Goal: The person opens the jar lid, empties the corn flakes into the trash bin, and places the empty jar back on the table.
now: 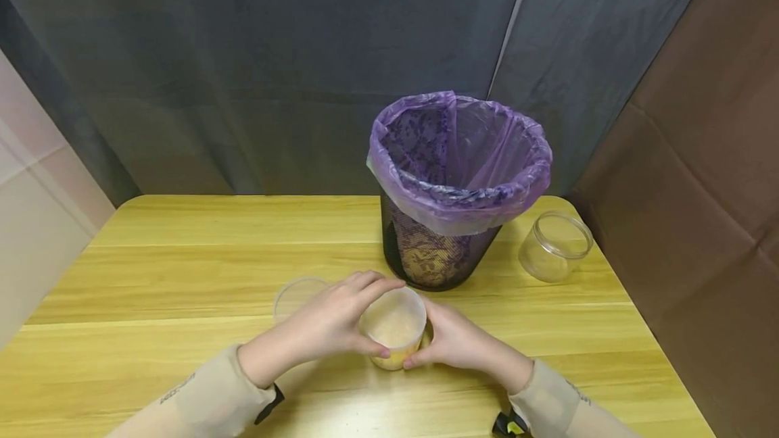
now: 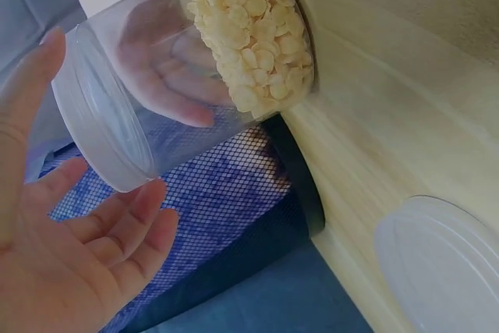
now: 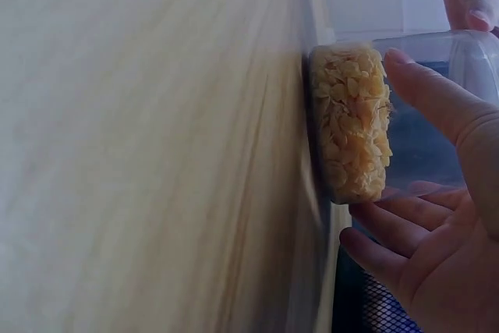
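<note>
My left hand (image 1: 335, 320) grips the frosted top (image 2: 101, 134) of a clear cylindrical plastic jar (image 1: 394, 330) of pale yellow flakes (image 2: 253, 44); my right hand (image 1: 455, 335) clasps its lower side. It stands just in front of the purple-lined black mesh bin (image 1: 416, 242). A round translucent lid (image 1: 294, 297) lies left of the bin, an open clear jar (image 1: 550, 252) right.

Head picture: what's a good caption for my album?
Left hand and right hand hold a jar, bin behind.

A clear round jar (image 1: 394, 326), frosted at its top, partly filled with pale flakes (image 2: 249, 44), stands upright on the counter (image 1: 182, 276), at the bin's (image 1: 456, 205) seven o'clock.
</note>
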### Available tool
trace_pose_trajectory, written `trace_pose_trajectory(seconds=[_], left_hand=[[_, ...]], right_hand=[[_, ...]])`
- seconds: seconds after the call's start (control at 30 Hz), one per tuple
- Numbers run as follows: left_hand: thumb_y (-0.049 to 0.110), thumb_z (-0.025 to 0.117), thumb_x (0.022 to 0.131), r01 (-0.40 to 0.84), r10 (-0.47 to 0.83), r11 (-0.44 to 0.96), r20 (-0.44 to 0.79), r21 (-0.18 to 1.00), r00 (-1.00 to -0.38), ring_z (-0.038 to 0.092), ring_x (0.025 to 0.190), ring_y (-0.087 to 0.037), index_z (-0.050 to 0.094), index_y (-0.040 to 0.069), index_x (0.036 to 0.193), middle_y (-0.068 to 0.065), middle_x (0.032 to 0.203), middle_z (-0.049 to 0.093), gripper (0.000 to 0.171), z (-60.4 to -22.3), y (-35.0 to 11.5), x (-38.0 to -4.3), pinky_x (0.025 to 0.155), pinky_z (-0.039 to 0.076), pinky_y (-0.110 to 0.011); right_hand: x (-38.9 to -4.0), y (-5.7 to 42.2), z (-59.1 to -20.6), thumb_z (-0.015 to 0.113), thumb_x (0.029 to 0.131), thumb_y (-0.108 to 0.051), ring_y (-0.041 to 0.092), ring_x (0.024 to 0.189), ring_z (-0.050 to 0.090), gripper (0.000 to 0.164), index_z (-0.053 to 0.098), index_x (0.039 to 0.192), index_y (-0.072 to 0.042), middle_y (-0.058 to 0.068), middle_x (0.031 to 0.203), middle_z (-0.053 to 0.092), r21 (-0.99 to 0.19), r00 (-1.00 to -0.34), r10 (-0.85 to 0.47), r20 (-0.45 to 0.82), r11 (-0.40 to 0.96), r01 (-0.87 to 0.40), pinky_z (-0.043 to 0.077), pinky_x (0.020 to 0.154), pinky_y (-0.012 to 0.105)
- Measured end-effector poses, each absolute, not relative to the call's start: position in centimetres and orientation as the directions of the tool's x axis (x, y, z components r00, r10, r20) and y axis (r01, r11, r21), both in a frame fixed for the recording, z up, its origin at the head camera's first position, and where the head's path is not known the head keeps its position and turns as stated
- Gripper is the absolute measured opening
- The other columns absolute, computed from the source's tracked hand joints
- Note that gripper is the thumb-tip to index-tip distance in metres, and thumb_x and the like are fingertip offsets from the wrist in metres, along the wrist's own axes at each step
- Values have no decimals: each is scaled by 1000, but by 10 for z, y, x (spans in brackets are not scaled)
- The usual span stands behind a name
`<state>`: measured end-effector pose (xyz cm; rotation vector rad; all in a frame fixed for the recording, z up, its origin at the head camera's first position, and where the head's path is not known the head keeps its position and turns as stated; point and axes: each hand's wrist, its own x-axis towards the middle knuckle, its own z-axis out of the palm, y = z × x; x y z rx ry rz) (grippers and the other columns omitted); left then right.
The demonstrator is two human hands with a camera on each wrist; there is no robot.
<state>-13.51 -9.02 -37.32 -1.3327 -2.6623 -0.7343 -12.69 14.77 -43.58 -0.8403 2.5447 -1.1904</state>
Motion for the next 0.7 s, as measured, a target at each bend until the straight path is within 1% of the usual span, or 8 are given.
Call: trace_pose_trajectory(seconds=[0.23,0.43,0.53,0.7], left_hand=[[46,85,65,774,742,506,266,380,-615,54,110,-22,49,13,138,-3,123,54,88,-374,-90,-134,92,46,-42],[44,82,71,769,766,500,211,398,-607,52,112,-21,47,13,140,-3,126,51,83,-370,-90,-135,93,45,-40],[43,82,72,786,786,489,200,378,-584,53,112,-22,47,13,139,-5,126,51,82,-367,-89,-137,94,45,-41],[42,82,72,839,833,460,184,291,-521,51,115,-27,47,11,138,-10,129,51,82,-358,-88,-140,96,42,-47]], right_hand=[[-128,148,-439,91,61,-28,13,115,51,98,39,144,-18,-5,130,54,-777,-815,-578,39,495,-388,41,99,37],[-129,149,-441,91,62,-30,13,113,52,99,38,144,-18,-5,128,55,-786,-819,-573,28,494,-373,42,97,37],[-129,149,-441,91,61,-30,13,112,53,100,38,145,-18,-5,127,55,-784,-821,-570,29,497,-373,42,97,37],[-129,149,-441,90,62,-32,13,114,52,102,35,147,-17,-4,129,54,-779,-817,-577,29,499,-380,42,98,37]])
